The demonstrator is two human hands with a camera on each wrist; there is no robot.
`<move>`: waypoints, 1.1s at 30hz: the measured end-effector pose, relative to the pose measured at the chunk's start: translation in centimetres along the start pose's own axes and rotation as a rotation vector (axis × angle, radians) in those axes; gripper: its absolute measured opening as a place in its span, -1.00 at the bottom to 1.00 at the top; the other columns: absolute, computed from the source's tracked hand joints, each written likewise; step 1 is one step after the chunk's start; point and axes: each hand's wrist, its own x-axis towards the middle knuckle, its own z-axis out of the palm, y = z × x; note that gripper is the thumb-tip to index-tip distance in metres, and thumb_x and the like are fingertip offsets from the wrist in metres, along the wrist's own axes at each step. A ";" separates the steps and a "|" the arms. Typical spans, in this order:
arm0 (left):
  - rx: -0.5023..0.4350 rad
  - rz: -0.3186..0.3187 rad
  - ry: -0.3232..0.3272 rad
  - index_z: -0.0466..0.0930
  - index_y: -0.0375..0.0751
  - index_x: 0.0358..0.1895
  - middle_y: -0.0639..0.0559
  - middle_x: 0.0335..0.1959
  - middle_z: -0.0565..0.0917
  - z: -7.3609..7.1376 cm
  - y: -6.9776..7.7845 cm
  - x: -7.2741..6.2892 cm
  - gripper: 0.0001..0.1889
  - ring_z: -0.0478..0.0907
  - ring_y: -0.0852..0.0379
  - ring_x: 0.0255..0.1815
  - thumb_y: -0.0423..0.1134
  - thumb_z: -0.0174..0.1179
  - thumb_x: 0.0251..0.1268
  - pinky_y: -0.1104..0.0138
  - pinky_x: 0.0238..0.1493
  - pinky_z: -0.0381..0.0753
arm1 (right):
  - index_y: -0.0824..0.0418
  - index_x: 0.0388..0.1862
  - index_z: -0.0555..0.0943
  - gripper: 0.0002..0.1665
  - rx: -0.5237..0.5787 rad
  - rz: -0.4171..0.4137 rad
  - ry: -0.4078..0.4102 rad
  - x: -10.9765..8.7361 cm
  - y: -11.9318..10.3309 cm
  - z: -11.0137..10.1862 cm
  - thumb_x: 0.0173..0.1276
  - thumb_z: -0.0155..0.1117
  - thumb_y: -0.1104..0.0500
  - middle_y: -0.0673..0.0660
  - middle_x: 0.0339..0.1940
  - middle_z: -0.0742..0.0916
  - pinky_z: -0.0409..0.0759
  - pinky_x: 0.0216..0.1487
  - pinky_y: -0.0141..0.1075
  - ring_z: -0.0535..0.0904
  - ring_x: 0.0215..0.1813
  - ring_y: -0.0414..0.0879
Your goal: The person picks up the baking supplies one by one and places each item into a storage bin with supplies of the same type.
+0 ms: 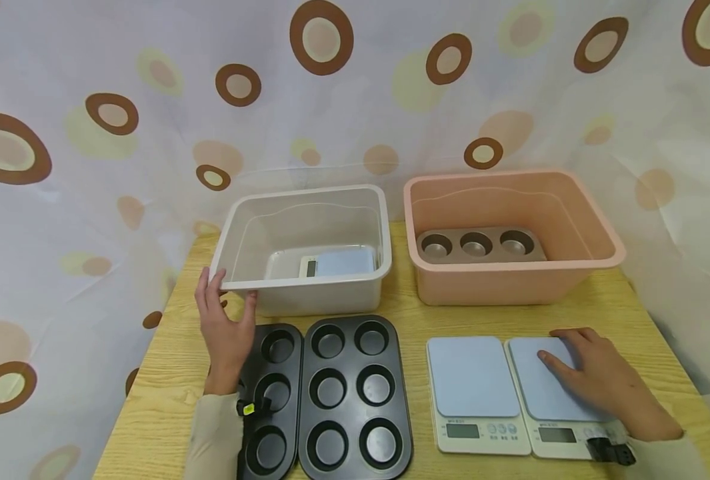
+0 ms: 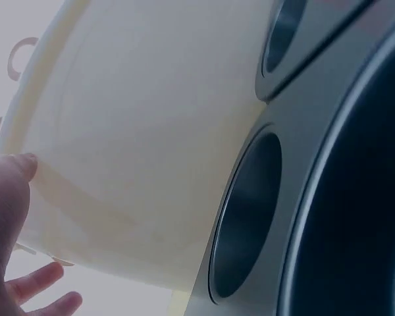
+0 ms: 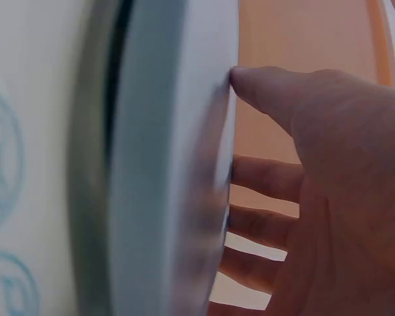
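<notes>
My left hand point(image 1: 227, 337) touches the near left corner of a white plastic bin point(image 1: 307, 293), thumb on the front side and fingers along the left rim. In the left wrist view, the thumb point(image 2: 16, 174) meets the bin's wall and the other fingers are spread. Inside that bin lies a kitchen scale point(image 1: 345, 262) with a pale blue platform. My right hand point(image 1: 609, 380) rests on the platform of the right-hand kitchen scale point(image 1: 549, 380). Its fingertips reach the platform's surface in the right wrist view. A second scale point(image 1: 475, 377) lies directly to its left.
Two dark muffin tins point(image 1: 355, 357) lie side by side in front of the white bin; my left forearm partly covers the left one. A pink bin point(image 1: 493, 287) at the back right holds a brownish muffin tin point(image 1: 499, 252). A patterned curtain point(image 1: 355, 120) hangs behind the wooden table point(image 1: 157, 407).
</notes>
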 end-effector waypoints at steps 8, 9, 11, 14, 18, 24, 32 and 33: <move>-0.118 -0.033 0.024 0.48 -0.21 0.52 -0.21 0.66 0.36 0.3 0.1 0.0 -0.35 0.63 -0.13 0.23 -0.33 0.48 0.41 0.45 0.11 0.56 | 0.47 0.32 0.60 -0.22 0.011 -0.033 -0.078 0.4 0.7 -1.1 0.53 0.44 -0.18 0.67 0.28 0.60 0.52 0.21 0.55 0.53 0.28 0.66; -0.127 -0.038 0.027 0.48 -0.23 0.52 -0.24 0.62 0.41 0.4 0.1 -0.1 -0.35 0.63 -0.12 0.22 -0.36 0.48 0.40 0.45 0.10 0.56 | 0.46 0.32 0.60 -0.22 0.013 -0.038 -0.088 0.4 0.8 -1.2 0.50 0.46 -0.18 0.67 0.28 0.60 0.53 0.20 0.54 0.53 0.29 0.66; -0.140 -0.047 0.032 0.48 -0.24 0.51 -0.29 0.53 0.50 0.5 0.1 -0.2 -0.35 0.63 -0.11 0.22 -0.39 0.47 0.39 0.48 0.09 0.55 | 0.45 0.31 0.61 -0.20 0.017 -0.056 -0.101 0.4 1.0 -1.4 0.44 0.52 -0.17 0.65 0.27 0.63 0.55 0.19 0.52 0.55 0.28 0.64; -0.148 -0.055 0.045 0.47 -0.27 0.51 -0.36 0.38 0.59 0.8 0.0 -0.4 -0.34 0.62 -0.16 0.21 -0.45 0.46 0.37 0.49 0.05 0.52 | 0.41 0.28 0.64 -0.19 0.030 -0.073 -0.106 0.6 1.4 -1.8 0.35 0.61 -0.17 0.61 0.26 0.66 0.56 0.20 0.50 0.58 0.28 0.60; -0.148 -0.061 0.045 0.46 -0.23 0.52 -0.36 0.36 0.60 0.8 -0.2 -0.5 -0.33 0.62 -0.19 0.21 -0.43 0.46 0.37 0.47 0.03 0.48 | 0.37 0.21 0.68 -0.20 0.059 -0.073 -0.109 1.1 1.6 -2.2 0.24 0.70 -0.18 0.55 0.24 0.70 0.55 0.22 0.48 0.59 0.28 0.54; -0.120 -0.047 0.025 0.46 -0.17 0.52 -0.30 0.35 0.61 0.7 -0.3 -0.4 -0.35 0.62 -0.16 0.19 -0.34 0.45 0.42 0.25 0.03 0.55 | 0.27 0.05 0.72 -0.31 0.062 -0.088 -0.130 2.0 1.9 -2.6 0.17 0.75 -0.18 0.37 0.08 0.73 0.60 0.15 0.38 0.64 0.13 0.34; 0.006 0.038 0.028 0.45 -0.27 0.51 -0.39 0.30 0.63 0.6 -0.7 -0.4 -0.38 0.50 -0.36 0.18 -0.23 0.41 0.46 0.07 0.10 0.44 | 0.18 -0.04 0.67 -0.43 0.114 -0.104 -0.207 3.0 2.3 -3.2 0.20 0.75 -0.11 0.20 0.02 0.77 0.66 0.16 0.27 0.67 0.11 0.22; 0.013 0.044 0.033 0.45 -0.27 0.50 -0.38 0.31 0.64 0.6 -0.7 -0.3 -0.38 0.50 -0.37 0.16 -0.22 0.41 0.46 0.10 0.10 0.43 | 0.17 -0.05 0.66 -0.44 0.119 -0.101 -0.217 3.1 2.4 -3.3 0.21 0.75 -0.11 0.17 0.01 0.77 0.68 0.15 0.16 0.66 0.08 0.14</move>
